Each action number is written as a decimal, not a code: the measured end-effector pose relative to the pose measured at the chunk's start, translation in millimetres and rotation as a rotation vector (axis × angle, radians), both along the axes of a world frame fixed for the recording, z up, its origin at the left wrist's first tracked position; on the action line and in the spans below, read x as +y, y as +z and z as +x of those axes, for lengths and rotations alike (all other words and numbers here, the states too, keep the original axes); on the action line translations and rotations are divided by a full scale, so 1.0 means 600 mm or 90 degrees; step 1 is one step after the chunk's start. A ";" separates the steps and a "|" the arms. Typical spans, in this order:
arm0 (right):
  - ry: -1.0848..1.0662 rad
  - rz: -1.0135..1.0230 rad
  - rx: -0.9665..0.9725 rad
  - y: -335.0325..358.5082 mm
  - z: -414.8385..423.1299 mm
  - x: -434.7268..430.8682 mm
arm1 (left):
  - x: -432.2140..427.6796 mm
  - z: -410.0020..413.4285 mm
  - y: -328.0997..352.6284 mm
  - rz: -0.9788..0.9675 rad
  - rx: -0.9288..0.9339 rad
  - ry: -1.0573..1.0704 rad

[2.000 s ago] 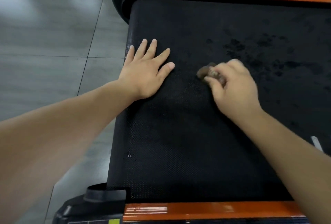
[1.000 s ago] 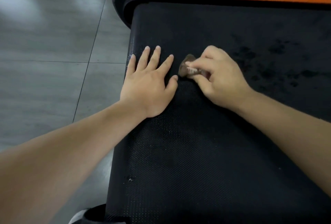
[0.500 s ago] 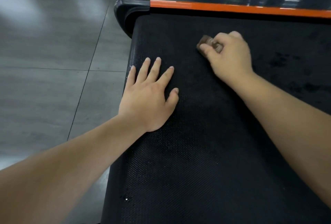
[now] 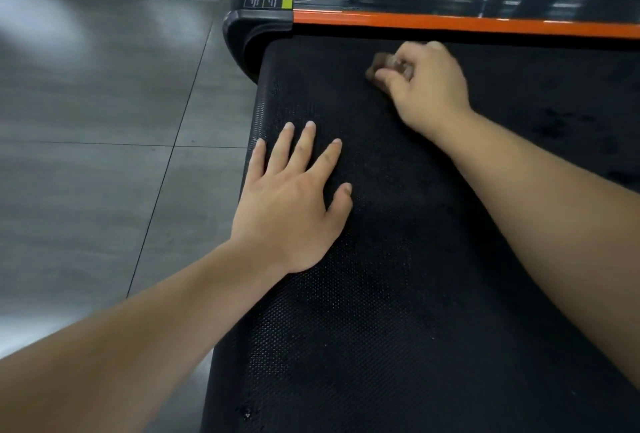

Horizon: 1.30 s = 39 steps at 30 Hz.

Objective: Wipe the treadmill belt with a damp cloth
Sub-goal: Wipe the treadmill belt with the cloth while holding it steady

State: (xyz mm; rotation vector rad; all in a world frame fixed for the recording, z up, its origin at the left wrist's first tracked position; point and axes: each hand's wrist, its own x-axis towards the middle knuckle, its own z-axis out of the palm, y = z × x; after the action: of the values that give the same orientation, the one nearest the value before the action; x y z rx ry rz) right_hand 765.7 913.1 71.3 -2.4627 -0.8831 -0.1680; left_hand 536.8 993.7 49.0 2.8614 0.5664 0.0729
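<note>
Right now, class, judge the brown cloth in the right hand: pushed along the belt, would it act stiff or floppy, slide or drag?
Probably floppy: the cloth sits bunched in the right hand. Likely light, since fingers alone grip it. It may drag, as the belt looks textured.

The right hand (image 4: 427,86) has its fingers curled round a brown cloth (image 4: 375,68), knuckles up, thumb on the near side of the grip. The left hand (image 4: 294,210) lies flat, palm down, fingers spread, left of the grip and nearer the body
</note>
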 end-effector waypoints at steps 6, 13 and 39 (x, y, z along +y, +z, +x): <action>0.205 -0.071 -0.063 -0.007 -0.018 0.021 | -0.002 0.000 -0.001 0.005 0.005 -0.003; 0.112 -0.059 -0.064 -0.009 0.015 0.065 | -0.004 -0.001 0.007 0.029 0.027 -0.014; 0.079 -0.048 -0.017 -0.012 0.016 -0.025 | -0.006 -0.001 0.009 0.035 0.009 -0.117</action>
State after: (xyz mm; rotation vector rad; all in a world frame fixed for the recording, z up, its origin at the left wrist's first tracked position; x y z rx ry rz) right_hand 775.6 898.0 64.1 -2.4702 -1.0689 -0.1251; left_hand 536.0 990.3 54.5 2.9553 0.3065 0.0383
